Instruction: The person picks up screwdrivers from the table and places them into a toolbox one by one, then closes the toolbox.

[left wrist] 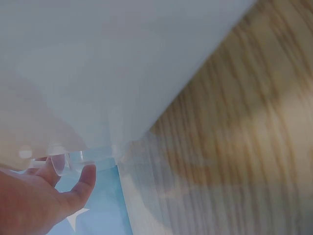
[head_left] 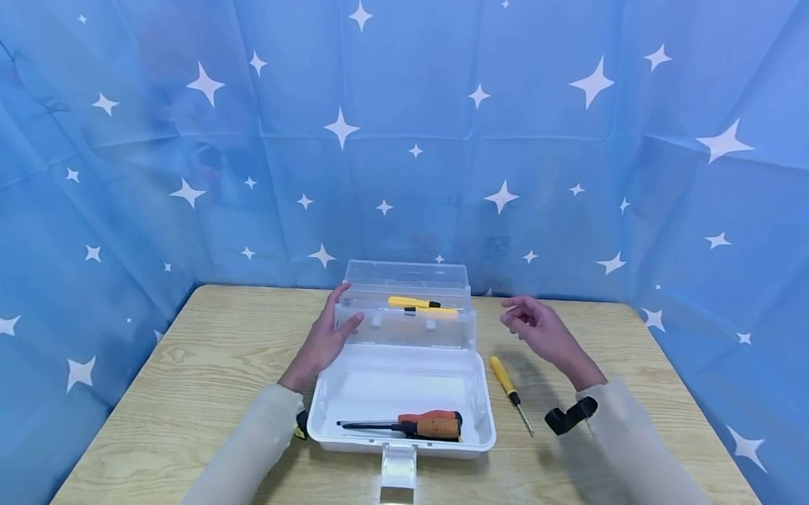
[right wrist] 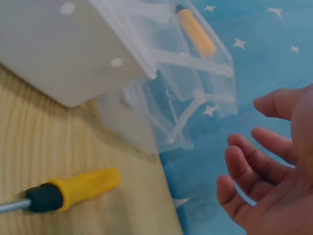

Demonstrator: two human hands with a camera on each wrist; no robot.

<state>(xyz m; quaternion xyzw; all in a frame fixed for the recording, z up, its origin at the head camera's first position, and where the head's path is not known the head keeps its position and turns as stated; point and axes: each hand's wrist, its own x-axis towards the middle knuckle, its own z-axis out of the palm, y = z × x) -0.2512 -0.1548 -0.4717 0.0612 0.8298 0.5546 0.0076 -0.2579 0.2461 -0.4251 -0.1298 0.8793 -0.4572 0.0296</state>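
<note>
A white toolbox (head_left: 396, 373) stands open, its clear lid (head_left: 405, 273) and clear upper tray (head_left: 397, 332) raised at the back. My left hand (head_left: 322, 346) grips the left end of the tray, thumb in front and fingers behind. Two yellow-handled screwdrivers (head_left: 410, 302) lie in that tray. Down in the base, a screwdriver with a brown handle (head_left: 438, 429) lies against a red-handled tool (head_left: 428, 416). Right of the box hovers my right hand (head_left: 540, 331), fingers loosely bent and holding nothing. Below it another yellow screwdriver (head_left: 501, 374) rests on the table.
The box's white front latch (head_left: 398, 467) hangs down toward the near side of the wooden table (head_left: 199, 367). A blue curtain with white stars (head_left: 411, 94) closes off the back and both sides. Something black and yellow (head_left: 301, 426) shows beside the left cuff.
</note>
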